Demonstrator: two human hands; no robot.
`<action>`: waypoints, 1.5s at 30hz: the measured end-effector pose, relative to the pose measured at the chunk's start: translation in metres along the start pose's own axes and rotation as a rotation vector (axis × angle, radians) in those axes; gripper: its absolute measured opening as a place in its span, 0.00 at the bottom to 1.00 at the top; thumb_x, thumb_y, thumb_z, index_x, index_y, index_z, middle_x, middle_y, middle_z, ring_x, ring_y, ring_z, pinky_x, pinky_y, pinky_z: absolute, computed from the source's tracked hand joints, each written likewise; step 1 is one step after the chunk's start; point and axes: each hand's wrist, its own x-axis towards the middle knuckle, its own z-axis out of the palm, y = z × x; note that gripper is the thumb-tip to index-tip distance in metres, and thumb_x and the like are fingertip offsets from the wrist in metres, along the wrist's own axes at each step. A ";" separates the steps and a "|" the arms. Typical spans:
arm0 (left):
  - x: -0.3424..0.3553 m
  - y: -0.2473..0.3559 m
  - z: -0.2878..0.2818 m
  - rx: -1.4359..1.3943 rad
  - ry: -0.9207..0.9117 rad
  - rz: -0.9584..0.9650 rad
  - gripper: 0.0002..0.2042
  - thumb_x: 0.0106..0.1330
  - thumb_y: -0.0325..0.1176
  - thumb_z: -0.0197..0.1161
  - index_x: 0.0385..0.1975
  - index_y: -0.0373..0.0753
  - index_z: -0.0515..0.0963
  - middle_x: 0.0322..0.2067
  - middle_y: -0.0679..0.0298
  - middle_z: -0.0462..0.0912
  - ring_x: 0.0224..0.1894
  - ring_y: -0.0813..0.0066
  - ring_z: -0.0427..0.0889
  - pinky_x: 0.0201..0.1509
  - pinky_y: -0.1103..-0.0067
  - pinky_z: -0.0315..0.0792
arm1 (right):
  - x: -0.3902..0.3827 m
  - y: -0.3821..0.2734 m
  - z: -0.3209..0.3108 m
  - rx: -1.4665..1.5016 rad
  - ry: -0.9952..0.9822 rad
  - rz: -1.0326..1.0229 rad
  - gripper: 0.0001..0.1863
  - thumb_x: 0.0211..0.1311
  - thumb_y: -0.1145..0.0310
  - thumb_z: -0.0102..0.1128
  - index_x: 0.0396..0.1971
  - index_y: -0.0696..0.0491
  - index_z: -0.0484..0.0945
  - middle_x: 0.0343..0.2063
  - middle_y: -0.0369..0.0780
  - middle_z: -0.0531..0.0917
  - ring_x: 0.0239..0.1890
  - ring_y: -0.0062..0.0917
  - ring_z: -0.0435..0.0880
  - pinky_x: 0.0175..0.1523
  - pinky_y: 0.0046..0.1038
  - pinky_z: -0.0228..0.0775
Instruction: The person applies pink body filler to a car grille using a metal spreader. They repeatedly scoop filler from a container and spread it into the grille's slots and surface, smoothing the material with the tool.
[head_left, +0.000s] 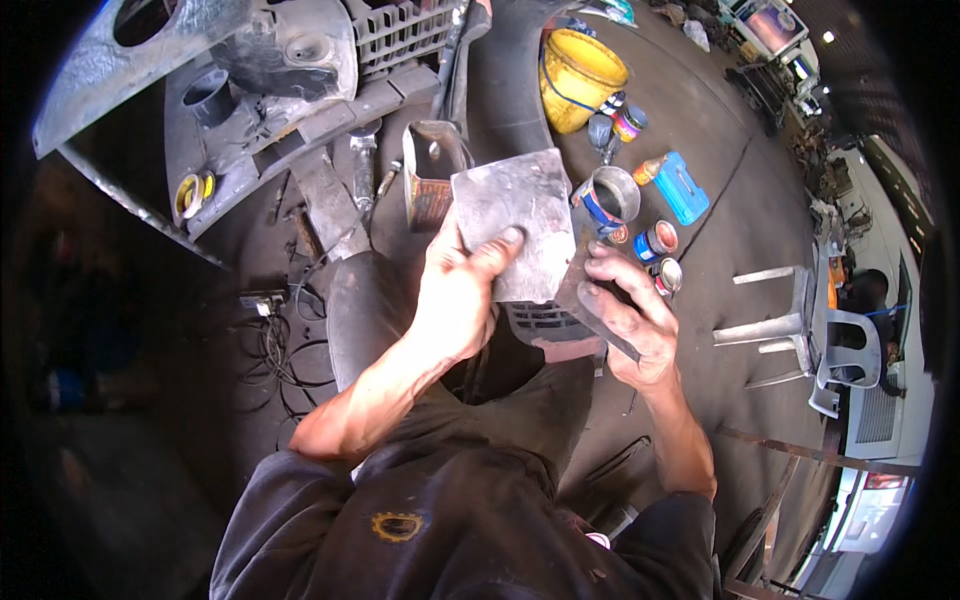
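My left hand [462, 300] grips a squarish, scuffed grey plate [515, 205], its thumb lying on the upper face. My right hand [640, 315] holds a flat, dark blade [595, 315] beside the plate's right edge, fingers curled over it. Just behind the plate stand an open rectangular tin [433, 150] and an open round can [610, 190]. Smaller cans [655, 240] sit on the floor to the right of my right hand. A dark slatted panel [550, 322] shows below the plate, partly hidden.
Ahead is a worn bench [290, 135] with metal parts. A yellow bucket [585, 70] and blue case [680, 190] stand right of a curved dark panel [505, 80]. Cables [270, 350] lie left; plastic chairs [785, 325] and a metal frame [770, 440] stand right.
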 end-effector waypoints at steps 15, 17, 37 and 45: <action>0.001 0.002 0.000 0.705 -0.227 0.306 0.17 0.69 0.26 0.54 0.56 0.30 0.68 0.46 0.51 0.81 0.47 0.72 0.80 0.52 0.76 0.73 | 0.009 -0.013 0.008 -0.218 -0.088 0.112 0.32 0.32 0.71 0.67 0.47 0.45 0.80 0.50 0.36 0.77 0.56 0.34 0.74 0.57 0.43 0.63; 0.004 0.003 0.001 0.787 -0.225 0.417 0.17 0.68 0.26 0.54 0.56 0.30 0.69 0.45 0.52 0.82 0.46 0.72 0.80 0.52 0.76 0.73 | 0.004 -0.011 0.009 -0.204 -0.124 0.150 0.32 0.31 0.72 0.68 0.47 0.45 0.80 0.49 0.35 0.77 0.56 0.34 0.74 0.57 0.42 0.63; 0.000 -0.001 0.009 0.416 0.059 0.120 0.19 0.65 0.20 0.54 0.57 0.32 0.67 0.43 0.61 0.80 0.45 0.77 0.77 0.51 0.80 0.72 | -0.008 -0.009 -0.004 -0.405 -0.125 0.051 0.25 0.41 0.69 0.62 0.46 0.51 0.81 0.50 0.44 0.77 0.55 0.44 0.75 0.59 0.49 0.64; -0.001 -0.006 0.003 0.366 -0.006 0.129 0.18 0.66 0.19 0.52 0.56 0.30 0.67 0.44 0.60 0.80 0.45 0.78 0.77 0.51 0.81 0.71 | -0.003 0.003 -0.018 -0.475 -0.176 -0.084 0.22 0.46 0.66 0.63 0.47 0.45 0.80 0.49 0.38 0.77 0.56 0.40 0.74 0.59 0.55 0.58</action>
